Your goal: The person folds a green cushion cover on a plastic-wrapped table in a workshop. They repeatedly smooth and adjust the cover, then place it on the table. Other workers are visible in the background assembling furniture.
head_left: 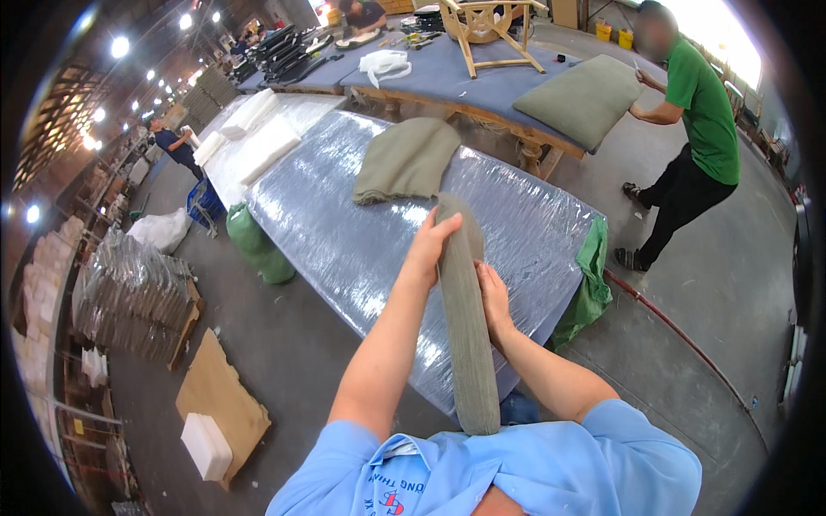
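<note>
A grey-green fabric cushion (465, 344) stands on edge between my hands, its narrow side toward me and its near end against my shirt. My left hand (428, 245) grips its far upper part, thumb across the edge. Lower down, my right hand (496, 301) presses on the cushion's right side with fingers fairly straight; part of that hand is hidden behind it. Just beyond, a loose olive fabric cover (406, 162) with a frayed edge lies on the plastic-wrapped table (318, 228).
White foam sheets (271, 148) lie at the table's far left. A green sack (258, 245) stands left of it; green plastic (589, 275) hangs at the right corner. Across, a person in green (705, 112) handles another cushion (581, 101) near a wooden chair frame (490, 34).
</note>
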Demonstrator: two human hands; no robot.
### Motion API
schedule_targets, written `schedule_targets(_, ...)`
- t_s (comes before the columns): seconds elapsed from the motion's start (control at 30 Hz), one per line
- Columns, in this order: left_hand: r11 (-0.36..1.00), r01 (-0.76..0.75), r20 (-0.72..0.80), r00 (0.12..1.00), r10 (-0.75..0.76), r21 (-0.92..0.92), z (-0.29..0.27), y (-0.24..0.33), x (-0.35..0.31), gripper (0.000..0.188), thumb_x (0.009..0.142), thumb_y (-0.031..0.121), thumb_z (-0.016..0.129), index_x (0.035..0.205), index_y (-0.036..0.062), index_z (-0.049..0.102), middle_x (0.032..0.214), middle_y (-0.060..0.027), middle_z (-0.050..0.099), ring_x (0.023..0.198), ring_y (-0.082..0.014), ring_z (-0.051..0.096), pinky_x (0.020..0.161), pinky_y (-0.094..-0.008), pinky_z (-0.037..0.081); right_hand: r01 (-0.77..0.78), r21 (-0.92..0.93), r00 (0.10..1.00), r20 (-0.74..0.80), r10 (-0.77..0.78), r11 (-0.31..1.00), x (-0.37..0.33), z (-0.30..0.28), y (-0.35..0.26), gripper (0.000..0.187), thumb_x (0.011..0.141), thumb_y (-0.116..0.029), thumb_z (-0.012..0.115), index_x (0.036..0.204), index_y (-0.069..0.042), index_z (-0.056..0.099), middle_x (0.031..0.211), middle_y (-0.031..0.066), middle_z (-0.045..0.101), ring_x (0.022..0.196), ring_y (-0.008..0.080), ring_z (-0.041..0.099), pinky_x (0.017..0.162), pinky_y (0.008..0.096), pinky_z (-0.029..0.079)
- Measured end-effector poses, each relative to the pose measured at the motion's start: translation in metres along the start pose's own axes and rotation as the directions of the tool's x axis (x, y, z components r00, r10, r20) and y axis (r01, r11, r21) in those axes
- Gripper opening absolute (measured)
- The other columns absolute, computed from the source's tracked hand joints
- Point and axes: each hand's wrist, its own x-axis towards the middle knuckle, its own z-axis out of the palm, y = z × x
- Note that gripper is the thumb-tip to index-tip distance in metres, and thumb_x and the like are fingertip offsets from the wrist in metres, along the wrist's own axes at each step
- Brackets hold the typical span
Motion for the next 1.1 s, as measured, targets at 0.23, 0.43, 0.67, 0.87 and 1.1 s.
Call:
schedule_targets(0.23,0.994,0.059,-0.053,0.997,-0.054,0.095,-0.001,0.01,0.011,0.067,0.095,0.032,0.074,0.149,0.0005,0.049,0.133,-0.014,0.063,0.117,-0.0242,0.062,0.099,-0.0381,0.05,0.02,-0.063,1.0,0.021,-0.019,0.998,0.0,0.003,-0.002,0.051,0.113,-0.04,0.042,0.138,0.001,0.06,0.13,0.0124,0.066,0.12,0.02,0.061,0.106,0.0337,0.045)
schedule_targets(0.43,0.972,-0.158,-0.093,0.98,0.176,0.175,-0.007,0.001,-0.011,0.075,0.109,0.051,0.047,0.165,0.0063,0.026,0.163,-0.0154,0.037,0.146,-0.026,0.042,0.118,-0.0364,0.037,0.021,0.097,0.972,0.231,-0.043,0.995,0.014,0.024,-0.041,0.071,0.113,-0.055,0.031,0.158,-0.002,0.037,0.158,0.0169,0.043,0.146,0.0249,0.04,0.121,0.0368,0.03)
schedule_targets(0.67,0.959,-0.22,-0.043,0.972,0.231,0.177,0.0,-0.016,-0.023,0.085,0.107,0.071,0.019,0.169,0.0125,0.012,0.173,-0.0182,0.019,0.158,-0.0301,0.022,0.127,-0.0385,0.023,0.184,0.044,0.943,0.275,-0.189,0.982,0.034,0.037,-0.057,0.086,0.108,-0.069,0.022,0.168,-0.008,0.014,0.172,0.0194,0.019,0.158,0.0311,0.02,0.129,0.0424,0.017)
schedule_targets(0.87,0.843,-0.289,-0.062,0.933,0.353,0.454,-0.007,-0.018,-0.021,0.083,0.109,0.065,0.02,0.168,0.008,0.014,0.171,-0.021,0.021,0.158,-0.0333,0.02,0.128,-0.0414,0.018,0.317,0.059,0.924,0.207,-0.323,0.946,0.02,0.051,-0.042,0.081,0.111,-0.061,0.025,0.166,-0.002,0.018,0.171,0.0174,0.021,0.16,0.0292,0.017,0.129,0.0408,0.013)
schedule_targets(1.1,0.971,-0.24,0.046,0.97,0.24,-0.016,-0.001,0.003,-0.024,0.085,0.107,0.07,0.018,0.169,0.0122,0.014,0.17,-0.0198,0.026,0.156,-0.0316,0.028,0.128,-0.041,0.019,0.286,-0.032,0.946,0.168,-0.277,0.958,0.057,0.028,-0.035,0.079,0.11,-0.063,0.027,0.164,-0.006,0.027,0.158,0.018,0.037,0.146,0.0299,0.035,0.123,0.0431,0.026)
